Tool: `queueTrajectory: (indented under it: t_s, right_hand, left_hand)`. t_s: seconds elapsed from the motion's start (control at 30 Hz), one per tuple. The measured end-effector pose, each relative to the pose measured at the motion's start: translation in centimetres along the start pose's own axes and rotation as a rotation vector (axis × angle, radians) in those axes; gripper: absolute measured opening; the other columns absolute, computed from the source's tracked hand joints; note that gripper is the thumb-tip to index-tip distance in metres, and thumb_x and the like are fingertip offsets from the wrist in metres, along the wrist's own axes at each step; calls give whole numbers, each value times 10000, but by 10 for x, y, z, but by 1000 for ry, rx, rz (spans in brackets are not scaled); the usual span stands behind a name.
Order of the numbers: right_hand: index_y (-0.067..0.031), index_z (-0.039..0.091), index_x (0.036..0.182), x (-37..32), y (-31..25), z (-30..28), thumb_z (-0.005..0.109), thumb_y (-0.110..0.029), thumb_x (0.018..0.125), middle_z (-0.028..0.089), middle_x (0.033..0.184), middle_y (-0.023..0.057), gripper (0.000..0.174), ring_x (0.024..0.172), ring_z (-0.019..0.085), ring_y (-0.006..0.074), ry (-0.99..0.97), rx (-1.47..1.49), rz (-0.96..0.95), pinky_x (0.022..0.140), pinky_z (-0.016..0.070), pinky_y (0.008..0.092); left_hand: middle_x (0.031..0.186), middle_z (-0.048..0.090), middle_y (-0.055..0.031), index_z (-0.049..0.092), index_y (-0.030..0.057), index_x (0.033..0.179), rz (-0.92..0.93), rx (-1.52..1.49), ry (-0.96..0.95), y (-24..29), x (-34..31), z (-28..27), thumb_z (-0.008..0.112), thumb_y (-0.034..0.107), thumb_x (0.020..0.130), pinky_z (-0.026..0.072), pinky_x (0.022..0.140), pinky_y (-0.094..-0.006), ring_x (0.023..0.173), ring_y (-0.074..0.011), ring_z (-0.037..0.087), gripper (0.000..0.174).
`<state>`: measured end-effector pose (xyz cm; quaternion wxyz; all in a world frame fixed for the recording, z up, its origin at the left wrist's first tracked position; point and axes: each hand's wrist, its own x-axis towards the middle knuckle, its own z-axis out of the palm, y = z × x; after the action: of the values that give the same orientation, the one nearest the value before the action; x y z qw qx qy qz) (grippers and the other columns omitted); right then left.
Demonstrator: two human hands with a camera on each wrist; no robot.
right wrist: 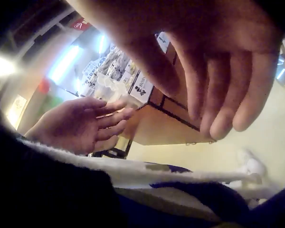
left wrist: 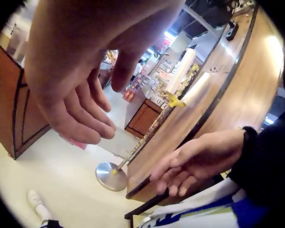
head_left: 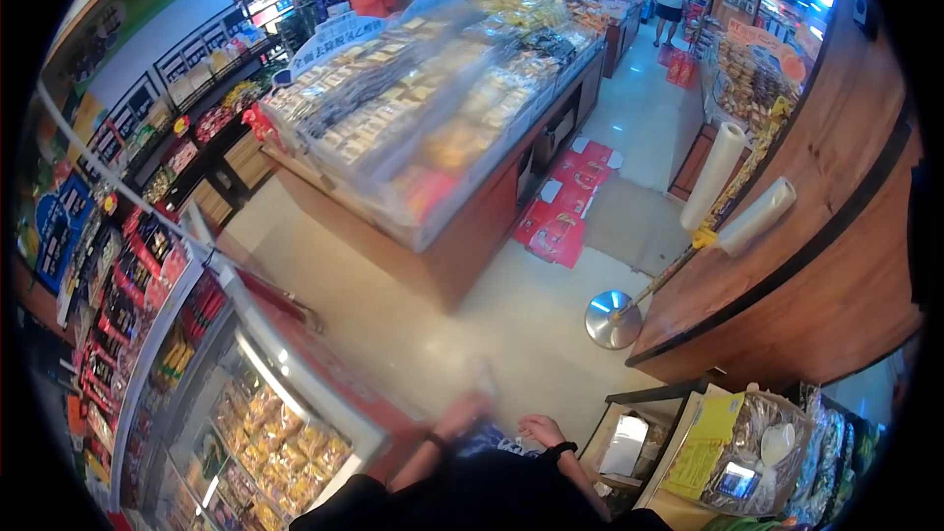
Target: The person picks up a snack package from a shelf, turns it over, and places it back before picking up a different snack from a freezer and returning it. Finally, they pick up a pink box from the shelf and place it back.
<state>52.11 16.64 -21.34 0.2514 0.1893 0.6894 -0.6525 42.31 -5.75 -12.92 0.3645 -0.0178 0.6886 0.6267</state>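
Observation:
Both hands are held in front of the body with nothing in them. In the head view the left hand (head_left: 462,417) is blurred, and the right hand (head_left: 542,429), with a black band at its wrist, is a little to its right. The left wrist view has the left hand (left wrist: 80,76) large at the top, its fingers loosely bent and hanging, and the right hand (left wrist: 199,159) across from it. In the right wrist view the right hand's fingers (right wrist: 218,90) hang down relaxed, while the left hand (right wrist: 80,124) shows its palm side with fingers loosely bent.
A display island (head_left: 433,280) of packaged goods stands ahead. A glass-topped freezer (head_left: 369,438) is at the left, a curved wooden counter (head_left: 787,295) at the right. A round metal stand base (head_left: 613,320) and red floor mats (head_left: 556,226) lie by the aisle. Boxed goods (head_left: 742,447) sit at lower right.

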Motion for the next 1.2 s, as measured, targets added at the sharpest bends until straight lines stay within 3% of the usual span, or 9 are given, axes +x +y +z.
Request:
queueTrajectory:
  t_s: [0.2, 0.37, 0.47, 0.5, 0.6, 0.73, 0.8, 0.97, 1.2]
  right_hand:
    - [-47, 670, 888, 87, -57, -49, 559, -211, 826, 659, 767, 58, 207, 675, 599, 141, 177, -12, -111, 634, 474, 283]
    - [-43, 639, 971, 175, -108, -85, 503, -103, 859, 662, 828, 40, 186, 708, 604, 111, 217, 112, -112, 624, 468, 217]
    - [-49, 639, 978, 203, -156, -89, 512, -128, 864, 661, 832, 40, 188, 717, 603, 110, 215, -63, -247, 628, 460, 211]
    - [-51, 640, 981, 195, -201, -81, 514, -143, 863, 659, 837, 44, 196, 725, 601, 106, 191, 112, -62, 637, 460, 215]
    - [-50, 639, 985, 231, -226, -76, 508, -144, 860, 657, 836, 42, 204, 729, 599, 101, 53, 83, -93, 642, 459, 217]
    - [-29, 630, 992, 300, -242, -77, 493, -142, 871, 652, 829, 51, 215, 694, 598, 110, -155, -364, -253, 617, 462, 213]
    - [-21, 622, 994, 308, -299, -53, 479, -126, 872, 652, 830, 63, 216, 679, 597, 114, -206, -111, 57, 607, 467, 216]
    - [-18, 604, 990, 386, -346, -42, 463, -110, 868, 654, 837, 78, 208, 679, 601, 128, -445, -298, 47, 614, 475, 237]
    - [-15, 607, 967, 531, -434, -22, 483, -113, 864, 644, 812, 61, 189, 646, 601, 131, -642, -525, -92, 566, 480, 240]
  left_hand:
    - [926, 629, -83, 570, 19, 982, 411, 208, -69, 67, 113, -30, 504, 228, 878, 464, 681, -310, 840, -163, 590, 243]
    - [966, 635, -70, 567, 15, 1063, 130, 31, -99, 138, 199, -56, 503, 258, 896, 461, 693, -299, 878, -157, 593, 302]
    - [961, 638, -60, 573, 22, 1049, 253, -17, -35, 171, 227, -75, 502, 252, 891, 452, 680, -270, 874, -147, 593, 288]
    - [951, 640, -52, 578, 28, 1043, 207, -88, -2, 185, 228, -82, 493, 229, 888, 454, 694, -254, 853, -134, 592, 267]
    - [929, 638, -67, 576, 34, 1050, 258, -180, 137, 194, 236, -101, 508, 219, 872, 464, 719, -276, 840, -157, 591, 266]
    - [930, 624, -103, 564, 27, 1059, 345, -30, 516, 175, 265, -129, 516, 178, 849, 462, 769, -312, 862, -212, 582, 264]
    - [973, 600, -129, 548, 25, 1060, 380, 95, 735, 186, 274, -143, 513, 154, 833, 453, 794, -320, 898, -240, 572, 264]
    - [1149, 478, -141, 447, 44, 1147, 338, -95, 886, 220, 314, -164, 539, 141, 809, 441, 828, -345, 970, -272, 549, 363]
    - [1135, 480, -210, 408, 21, 1211, 348, -165, 1234, 265, 388, -206, 555, 168, 794, 434, 865, -406, 1059, -372, 520, 466]
